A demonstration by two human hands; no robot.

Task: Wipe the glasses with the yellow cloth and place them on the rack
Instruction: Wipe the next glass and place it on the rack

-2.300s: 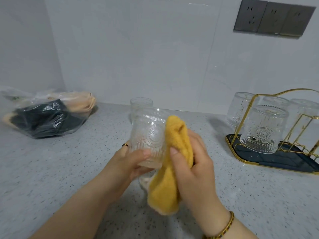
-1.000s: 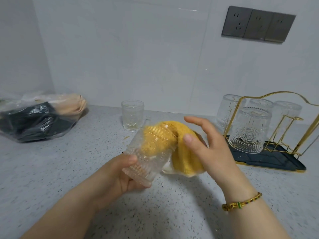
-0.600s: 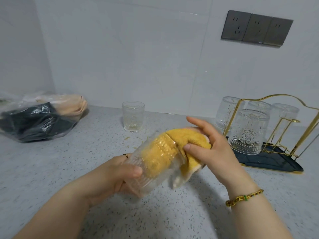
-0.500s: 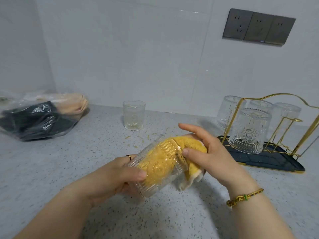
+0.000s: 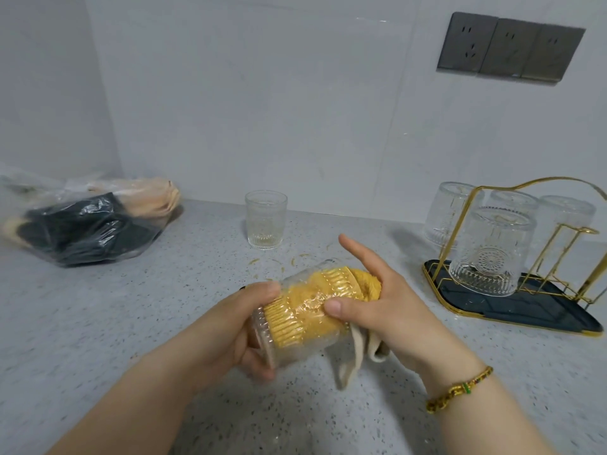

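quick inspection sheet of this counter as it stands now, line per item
surface: grey speckled countertop, small yellowish marks behind the hands
job's things: clear ribbed glass held tilted, yellow cloth stuffed inside it; second clear glass upright on the counter; gold wire rack holds four upturned glasses
clutter: clear plastic bag of dark and beige items, far left
grips: left hand holds the tilted glass by its base end; right hand holds the cloth at the mouth, thumb on the glass
cables: nothing seen
surroundings: white tiled wall, three grey wall sockets
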